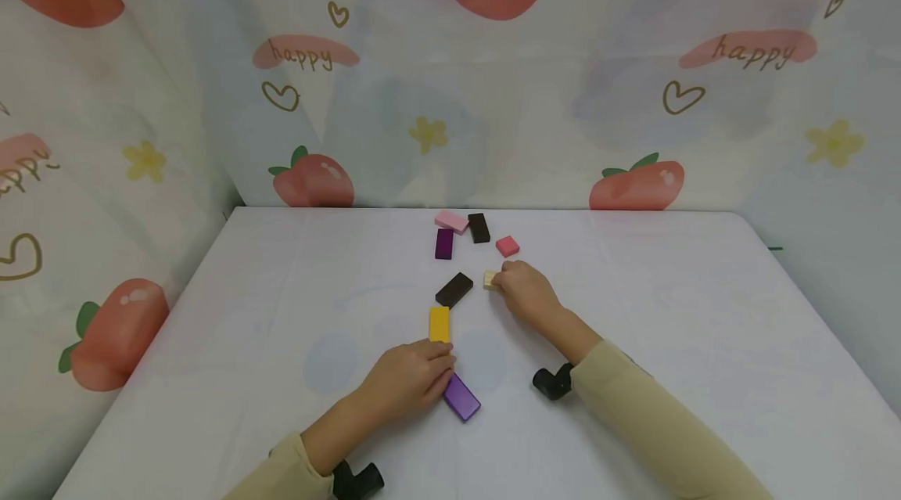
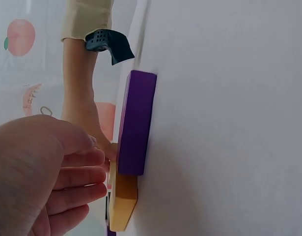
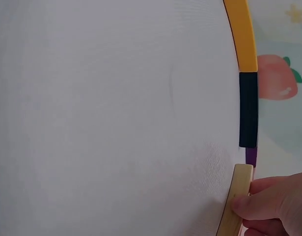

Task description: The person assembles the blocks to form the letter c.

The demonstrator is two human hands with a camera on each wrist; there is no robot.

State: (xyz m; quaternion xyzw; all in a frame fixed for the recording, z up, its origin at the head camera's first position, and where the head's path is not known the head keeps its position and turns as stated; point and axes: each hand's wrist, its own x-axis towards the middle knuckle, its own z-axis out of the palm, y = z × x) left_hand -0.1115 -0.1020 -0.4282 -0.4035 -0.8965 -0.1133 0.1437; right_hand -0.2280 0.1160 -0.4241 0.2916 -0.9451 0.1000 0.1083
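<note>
My right hand [image 1: 526, 294] pinches a pale, wood-coloured block [image 3: 235, 196] between thumb and fingers, low over the white table. In the head view my left hand [image 1: 411, 376] lies over the near part of a yellow block [image 1: 439, 321], hiding some of it. The left wrist view has that hand [image 2: 47, 167] with loosely bent fingers, beside a purple block [image 2: 137, 123] and the yellow one, nothing pinched. The purple block [image 1: 462, 397] lies slanted at the near end of the row. A dark block [image 1: 454, 290] meets the yellow block's far end at an angle.
Farther back lie a dark purple block [image 1: 444, 244], a pink block [image 1: 451, 221], another dark block [image 1: 479, 228] and a small coral-pink block [image 1: 507, 246]. A printed cloth [image 1: 507, 109] hangs behind the table's far edge. Black wrist mounts [image 1: 552, 382] jut out below both sleeves.
</note>
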